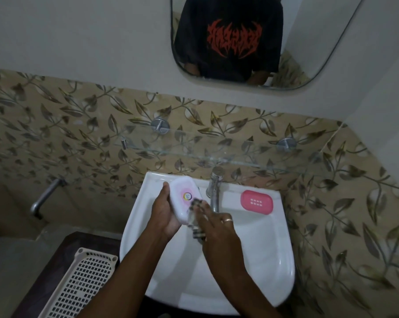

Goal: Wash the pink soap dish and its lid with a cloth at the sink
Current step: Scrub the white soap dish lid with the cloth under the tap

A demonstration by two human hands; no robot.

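My left hand grips the pale pink lid of the soap dish over the white sink, its sticker side facing up. My right hand holds a checked cloth, blurred by motion, against the lid's lower right edge. The darker pink soap dish, with small drain holes, lies on the sink's back right ledge, apart from both hands.
A chrome tap stands at the sink's back middle, just right of the lid. Above it runs a glass shelf on metal brackets. A cream perforated basket sits at lower left, and a wall pipe sticks out at left.
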